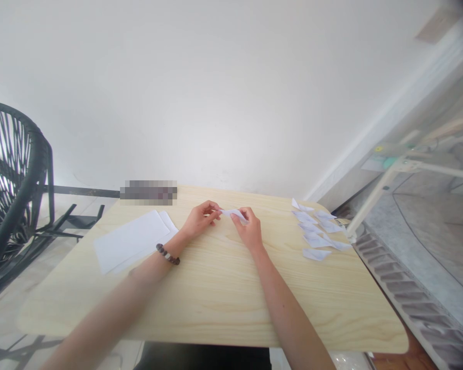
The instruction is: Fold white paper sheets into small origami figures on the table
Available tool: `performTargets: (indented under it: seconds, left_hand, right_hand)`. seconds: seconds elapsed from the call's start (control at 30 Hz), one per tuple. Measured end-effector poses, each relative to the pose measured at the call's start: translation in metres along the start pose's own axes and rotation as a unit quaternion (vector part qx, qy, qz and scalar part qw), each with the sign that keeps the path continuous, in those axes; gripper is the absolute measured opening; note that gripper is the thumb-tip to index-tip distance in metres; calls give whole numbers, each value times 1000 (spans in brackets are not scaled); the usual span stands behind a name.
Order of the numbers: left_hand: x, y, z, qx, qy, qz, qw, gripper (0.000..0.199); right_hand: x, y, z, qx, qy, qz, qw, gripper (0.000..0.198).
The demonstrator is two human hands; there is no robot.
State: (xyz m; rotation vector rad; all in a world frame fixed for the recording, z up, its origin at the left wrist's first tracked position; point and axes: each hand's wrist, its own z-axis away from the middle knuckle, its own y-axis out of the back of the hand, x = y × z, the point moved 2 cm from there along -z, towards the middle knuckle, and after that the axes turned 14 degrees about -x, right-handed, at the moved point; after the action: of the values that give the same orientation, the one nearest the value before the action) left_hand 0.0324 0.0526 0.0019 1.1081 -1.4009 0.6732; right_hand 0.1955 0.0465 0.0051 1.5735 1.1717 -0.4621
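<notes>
Between my two hands, above the middle of the table, is a small folded piece of white paper [231, 212]. My left hand [201, 218], with a dark beaded bracelet [168, 254] at the wrist, pinches its left end. At the other end, my right hand [250, 228] grips the paper between thumb and fingers. Flat white sheets [131, 241] lie to the left, partly beneath my left forearm. Several small folded paper pieces [317, 254] with pointed ends are laid out in loose rows to the right.
The light wooden table [224, 303] stands against a white wall [224, 103]. A dark woven chair [34, 154] is at the left, beyond the table's edge. On the right are a pale metal frame [378, 200] and a bed-like surface with ruffled grey fabric [412, 288].
</notes>
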Motion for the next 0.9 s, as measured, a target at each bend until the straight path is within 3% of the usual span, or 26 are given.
performTargets:
  seconds: [0.33, 0.7, 0.9]
  left_hand:
    - [3, 0, 0, 21, -9, 13, 1000, 26]
    - [5, -2, 2, 4, 1, -6, 1000, 27]
    - [8, 0, 2, 39, -16, -28, 999, 27]
  right_hand:
    - [1, 0, 0, -8, -3, 2, 1000, 22]
    - [-1, 0, 1, -8, -22, 3, 1000, 26]
    - [-1, 0, 1, -8, -22, 6, 1000, 26]
